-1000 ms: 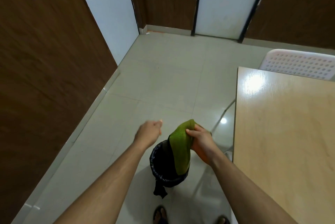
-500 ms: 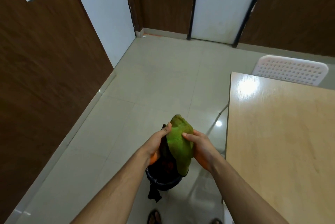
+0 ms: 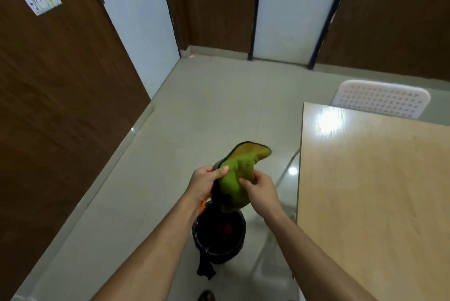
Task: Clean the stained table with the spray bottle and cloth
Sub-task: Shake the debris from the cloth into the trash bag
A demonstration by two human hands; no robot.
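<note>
A green cloth [image 3: 237, 179] with a yellowish-stained upper flap hangs over a small bin lined with a black bag [image 3: 219, 240]. My left hand [image 3: 205, 182] pinches the cloth's left edge. My right hand [image 3: 261, 191] grips its right side. Both hands hold it just above the bin's mouth. The light wooden table [image 3: 375, 191] lies to the right of my hands, glossy, with a lamp reflection near its far corner. No spray bottle is in view.
A white perforated plastic chair [image 3: 382, 101] stands behind the table's far edge. Brown wooden walls and two white doors [image 3: 292, 8] close off the tiled floor [image 3: 207, 110]. The table's metal leg [image 3: 285, 169] stands right beside the bin.
My left hand came in and took hold of the cloth. Both hands lifted it, and its upper flap opened out toward the right.
</note>
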